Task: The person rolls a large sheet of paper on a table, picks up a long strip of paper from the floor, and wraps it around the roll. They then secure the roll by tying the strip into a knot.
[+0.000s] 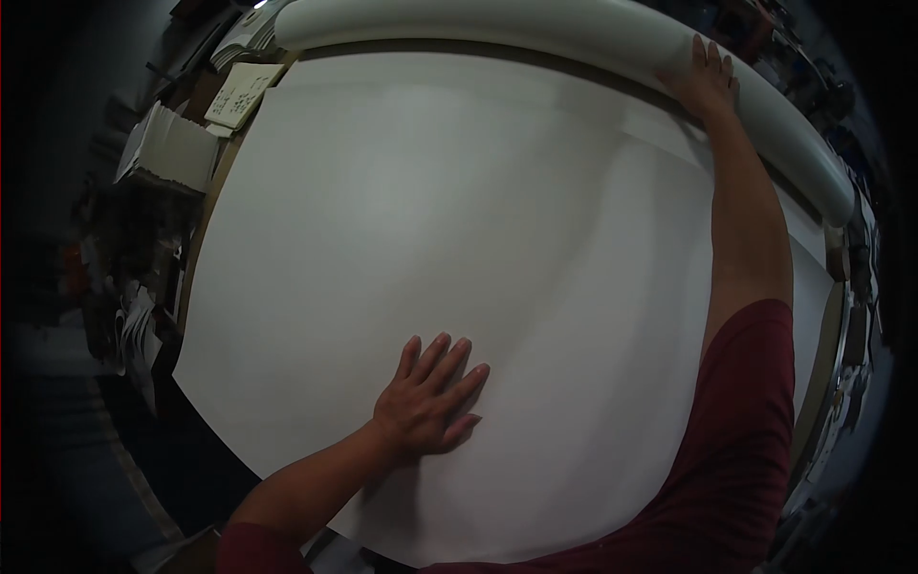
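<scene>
A large white sheet covers most of the table in front of me. Along the far edge lies a long, thick white roll, curved by the lens. My left hand rests on the near part of the sheet, fingers spread and holding nothing. Stretched far to the upper right, my right hand lies against the roll with its fingers extended; its thumb side is blurred. Beneath that hand a straight paper edge crosses the sheet.
A yellowish pad with handwriting lies at the table's upper left edge. Beside it stands a stack of white paper. Loose papers hang lower down on the left. Dark clutter lines the right side and the area behind the roll.
</scene>
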A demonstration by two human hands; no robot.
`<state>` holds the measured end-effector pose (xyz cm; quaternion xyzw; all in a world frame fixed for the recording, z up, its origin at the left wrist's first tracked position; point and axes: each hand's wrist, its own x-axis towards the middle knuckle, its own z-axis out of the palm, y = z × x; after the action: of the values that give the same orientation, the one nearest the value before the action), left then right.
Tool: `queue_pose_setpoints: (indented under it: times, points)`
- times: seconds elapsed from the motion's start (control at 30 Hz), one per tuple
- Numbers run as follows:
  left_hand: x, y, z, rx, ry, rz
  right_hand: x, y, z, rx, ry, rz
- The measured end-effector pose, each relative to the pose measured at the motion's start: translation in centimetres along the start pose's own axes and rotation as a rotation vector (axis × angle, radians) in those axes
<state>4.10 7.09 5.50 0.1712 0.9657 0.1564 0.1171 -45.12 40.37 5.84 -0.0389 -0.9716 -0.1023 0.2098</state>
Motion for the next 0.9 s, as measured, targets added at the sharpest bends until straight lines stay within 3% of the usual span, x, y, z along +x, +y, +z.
queue_pose_setpoints:
  times: [0.1, 0.17, 0.3, 0.47, 0.53, 0.63, 0.9]
  points:
    - [-0.5, -0.1, 0.1, -0.001, 0.015, 0.014, 0.1, 1.3, 0.3, 0.002, -0.074, -0.089]
    - [-0.6, -0.3, -0.1, 0.003, 0.024, 0.043, -1.3, 0.8, 1.4, 0.124, 0.067, -0.109]
    - [-1.0, -0.3, -0.1, -0.012, 0.089, 0.05, -12.0, -3.8, -1.8, 0.383, 0.095, -0.347]
    - [-2.0, -0.3, 0.5, -0.053, 0.185, 0.077, -23.3, -6.3, -6.0, 0.376, -0.152, -0.39]
    - [-2.1, -0.3, 0.3, -0.047, 0.214, 0.074, -25.0, -7.0, -7.6, 0.398, -0.265, -0.233]
    - [-3.6, -0.6, 1.1, -0.053, 0.245, 0.071, -29.5, -8.2, -9.3, 0.388, -0.263, -0.253]
    - [-4.6, -1.5, 3.6, -0.024, 0.359, 0.162, -52.2, -6.9, -21.3, 0.536, -0.288, -0.405]
